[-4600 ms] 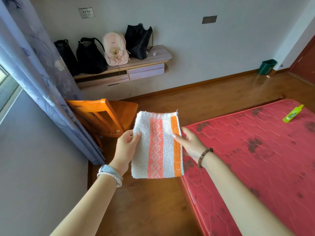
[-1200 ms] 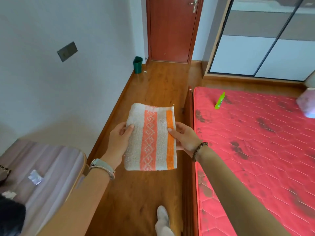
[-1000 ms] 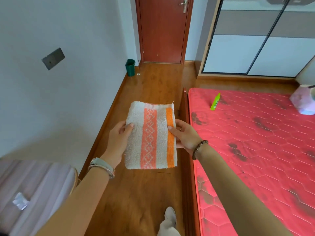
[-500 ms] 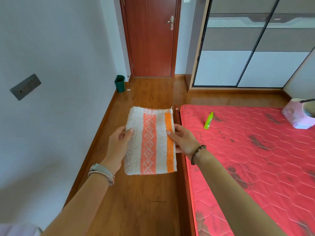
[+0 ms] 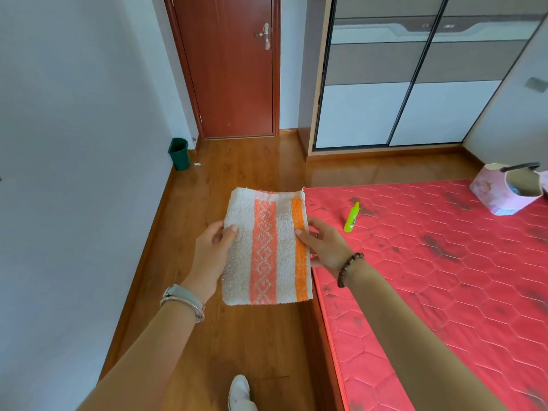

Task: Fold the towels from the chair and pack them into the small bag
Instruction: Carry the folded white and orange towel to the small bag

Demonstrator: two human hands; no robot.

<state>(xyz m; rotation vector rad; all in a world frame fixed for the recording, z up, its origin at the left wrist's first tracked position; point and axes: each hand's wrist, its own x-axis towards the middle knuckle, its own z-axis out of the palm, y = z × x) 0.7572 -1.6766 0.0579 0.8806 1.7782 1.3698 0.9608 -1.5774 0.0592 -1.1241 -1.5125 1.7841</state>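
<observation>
Towel [image 5: 267, 247] between both hands

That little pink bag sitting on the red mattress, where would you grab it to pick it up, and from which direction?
Probably by the dark handle arching over the small pink bag, coming from above. The bag stands on the red mattress with its open mouth tipped toward the camera, so the handle is the highest, freest part. Both hands are busy now: the left hand and right hand hold the folded towel.
</observation>
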